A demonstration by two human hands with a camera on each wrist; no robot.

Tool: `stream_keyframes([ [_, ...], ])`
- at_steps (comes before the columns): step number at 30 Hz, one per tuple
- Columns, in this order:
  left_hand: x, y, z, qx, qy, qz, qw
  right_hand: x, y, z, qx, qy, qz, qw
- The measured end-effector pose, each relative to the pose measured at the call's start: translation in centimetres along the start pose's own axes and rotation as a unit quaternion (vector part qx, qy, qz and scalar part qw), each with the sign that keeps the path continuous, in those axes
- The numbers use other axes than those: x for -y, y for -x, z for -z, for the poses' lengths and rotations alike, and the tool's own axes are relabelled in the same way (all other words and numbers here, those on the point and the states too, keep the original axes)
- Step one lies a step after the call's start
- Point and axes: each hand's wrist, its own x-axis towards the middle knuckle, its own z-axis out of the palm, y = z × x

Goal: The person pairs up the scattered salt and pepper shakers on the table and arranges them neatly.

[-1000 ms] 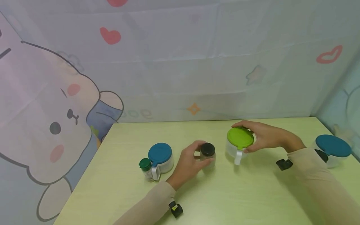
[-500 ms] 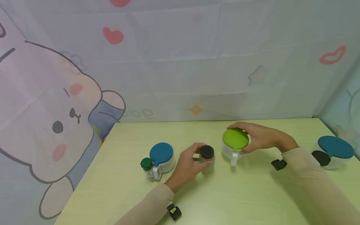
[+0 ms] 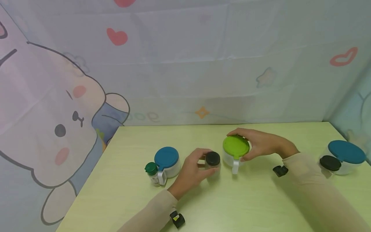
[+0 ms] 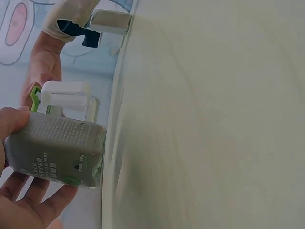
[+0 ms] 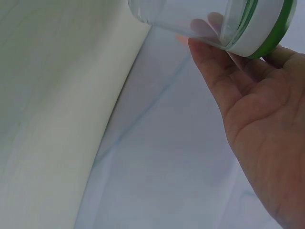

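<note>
My left hand (image 3: 189, 170) grips a pepper jar (image 3: 213, 158) with a black lid, thumb on the near side and fingers behind. In the left wrist view, printing that includes "PEPPER" shows on the pepper jar (image 4: 57, 148). To its right, my right hand (image 3: 263, 144) holds a clear seasoning jar (image 3: 236, 146) with a lime-green lid and a white handle facing me. The right wrist view shows the transparent wall of the seasoning jar (image 5: 186, 19), with fingertips against it. A narrow gap separates the two jars. Whether either touches the table is unclear.
On the left stand a blue-lidded jar (image 3: 166, 158) and, against its handle, a small green-capped shaker (image 3: 152, 170). Far right, another blue-lidded jar (image 3: 347, 151) stands behind a black-lidded jar (image 3: 330, 163), near my right sleeve. A printed cloth (image 3: 179, 64) hangs behind the table (image 3: 226, 206).
My right hand has moved left and slightly nearer with the green-lidded seasoning jar, closing on the pepper jar. The left hand keeps its grip, shifting only slightly. The far-right black-lidded jar is less covered.
</note>
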Motion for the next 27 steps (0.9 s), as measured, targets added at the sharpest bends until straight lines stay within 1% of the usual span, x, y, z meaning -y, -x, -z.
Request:
stream_keyframes([
  [4, 0.1, 0.1, 0.1, 0.005, -0.001, -0.001, 1.0, 0.4, -0.4, -0.2, 0.004, -0.003, 0.009, 1.0],
  [8, 0.2, 0.1, 0.3, 0.01, -0.001, -0.003, 1.0, 0.8, -0.7, -0.5, 0.011, -0.009, 0.002, 1.0],
  [14, 0.1, 0.4, 0.8, 0.016, 0.004, 0.006, 0.9998, 1.4, -1.0, -0.9, 0.021, -0.009, -0.001, 1.0],
  [19, 0.1, 0.7, 1.1, 0.024, 0.001, 0.01, 0.9997, 1.7, -1.3, -1.2, 0.028, -0.005, 0.008, 1.0],
  [27, 0.1, 1.2, 1.6, 0.03, 0.0, -0.001, 0.9995, 2.2, -1.6, -1.7, 0.03, -0.004, 0.02, 0.999],
])
